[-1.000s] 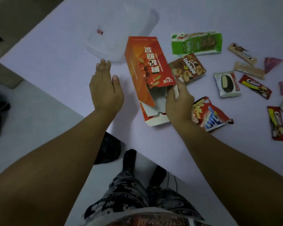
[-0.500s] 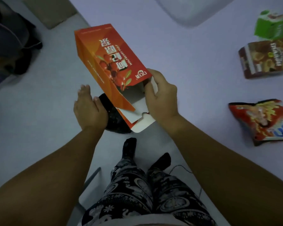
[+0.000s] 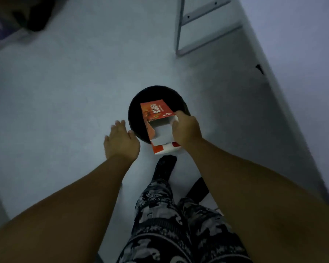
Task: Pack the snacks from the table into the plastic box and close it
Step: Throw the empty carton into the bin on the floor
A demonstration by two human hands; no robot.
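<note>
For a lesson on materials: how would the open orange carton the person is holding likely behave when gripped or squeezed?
The orange carton looks empty inside, so it is probably light; the right hand carries it alone by one edge. With its end flaps open, the thin card walls would likely buckle under a hard squeeze. Flat sides mean it should not roll.

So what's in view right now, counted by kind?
Hands: 2, the left hand empty, the right hand gripping the box
Orange cardboard box: 1, open and looking empty
Round black bin: 1, under the box
Total: 4
</note>
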